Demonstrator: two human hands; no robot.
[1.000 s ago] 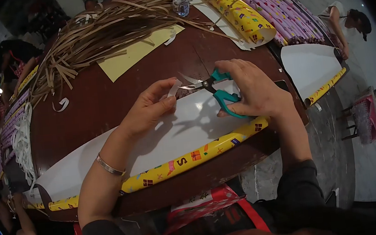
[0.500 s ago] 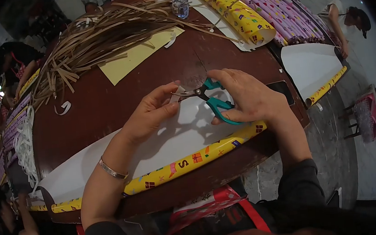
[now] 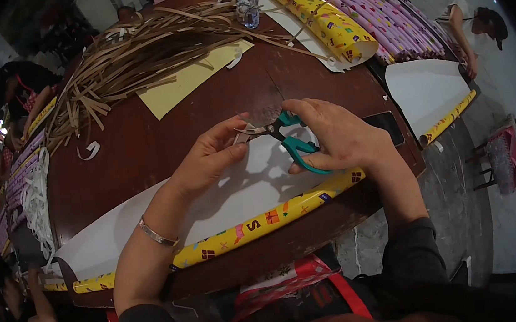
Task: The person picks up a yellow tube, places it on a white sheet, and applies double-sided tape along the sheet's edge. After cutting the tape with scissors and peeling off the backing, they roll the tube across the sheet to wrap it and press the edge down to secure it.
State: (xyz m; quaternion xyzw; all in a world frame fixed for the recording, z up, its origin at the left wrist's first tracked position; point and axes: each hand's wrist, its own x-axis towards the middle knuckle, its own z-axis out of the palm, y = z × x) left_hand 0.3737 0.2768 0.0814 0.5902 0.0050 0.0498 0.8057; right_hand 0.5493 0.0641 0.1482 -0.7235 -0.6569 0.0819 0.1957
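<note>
My right hand (image 3: 349, 131) grips teal-handled scissors (image 3: 300, 151), thumb and fingers at the two handles, with the blades pointing left. Between the thumb and fingers of my left hand (image 3: 216, 151) is a small pale strip (image 3: 240, 137), pinched right at the blade tips. Both hands are above a sheet of wrapping paper, white side up (image 3: 212, 200). Along its near edge the sheet is rolled, showing a glossy yellow printed face (image 3: 258, 225).
Brown paper strips (image 3: 128, 61) heap at the back left beside a yellow sheet (image 3: 190, 80). A water bottle (image 3: 247, 2), a yellow roll (image 3: 325, 19) and purple rolls (image 3: 374, 10) lie further back. A dark phone (image 3: 385, 127) is near my right wrist. Other people work around the table.
The scissors' handles have drawn slightly closer together, and the blades have narrowed near the pale strip. My hands stay in nearly the same place.
</note>
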